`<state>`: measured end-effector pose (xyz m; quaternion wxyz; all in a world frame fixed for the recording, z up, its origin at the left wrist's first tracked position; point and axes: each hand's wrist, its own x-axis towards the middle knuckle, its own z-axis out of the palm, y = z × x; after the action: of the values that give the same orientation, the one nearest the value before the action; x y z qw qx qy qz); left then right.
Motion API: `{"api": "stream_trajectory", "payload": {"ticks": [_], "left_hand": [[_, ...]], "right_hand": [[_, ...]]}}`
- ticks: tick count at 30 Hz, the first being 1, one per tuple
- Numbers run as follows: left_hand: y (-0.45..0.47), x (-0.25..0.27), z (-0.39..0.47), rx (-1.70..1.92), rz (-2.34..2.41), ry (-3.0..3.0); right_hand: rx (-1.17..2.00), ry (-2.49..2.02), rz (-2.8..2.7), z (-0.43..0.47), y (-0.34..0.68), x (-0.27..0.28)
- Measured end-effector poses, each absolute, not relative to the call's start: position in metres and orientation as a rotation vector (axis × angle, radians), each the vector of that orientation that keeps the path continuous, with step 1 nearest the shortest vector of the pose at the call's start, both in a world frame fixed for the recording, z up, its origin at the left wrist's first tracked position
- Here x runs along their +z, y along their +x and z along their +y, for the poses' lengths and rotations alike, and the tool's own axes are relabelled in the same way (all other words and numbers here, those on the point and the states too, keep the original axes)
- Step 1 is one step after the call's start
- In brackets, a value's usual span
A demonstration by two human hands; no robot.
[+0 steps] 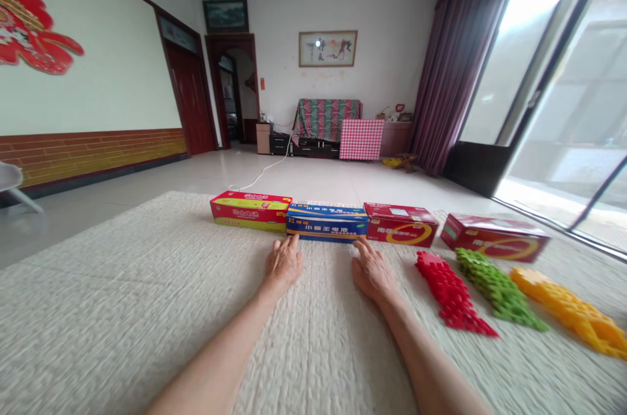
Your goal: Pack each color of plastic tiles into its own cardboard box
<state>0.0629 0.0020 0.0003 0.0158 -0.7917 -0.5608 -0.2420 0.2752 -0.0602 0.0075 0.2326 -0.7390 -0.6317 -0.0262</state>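
A blue battery box point(327, 224) with yellow and white stripes lies on the pale woven cover, end to end with a red and yellow box point(251, 211) on its left and a dark red box point(401, 225) on its right. At the blue box's lower left corner are the fingertips of my left hand point(284, 265), extended forward and seemingly touching its front. My right hand point(374, 268) reaches its lower right corner in the same way, fingers stretched out and slightly bent. Neither hand is wrapped around anything.
Another dark red box point(494, 237) stands apart at the right. In front of it lie strips of red point(453, 294), green point(499, 289) and yellow point(571, 310) linked plastic pieces. Beyond the cover's far edge are a tiled floor point(196, 174) and a white cable point(267, 168).
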Motion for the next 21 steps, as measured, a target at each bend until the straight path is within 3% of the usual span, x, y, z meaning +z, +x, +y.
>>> {"api": "stream_trajectory", "payload": {"ticks": [21], "left_hand": [[0.064, 0.005, 0.000, -0.496, -1.717, -2.527]], "right_hand": [[-0.031, -2.024, -1.835, -0.081, 0.266, 0.012]]}}
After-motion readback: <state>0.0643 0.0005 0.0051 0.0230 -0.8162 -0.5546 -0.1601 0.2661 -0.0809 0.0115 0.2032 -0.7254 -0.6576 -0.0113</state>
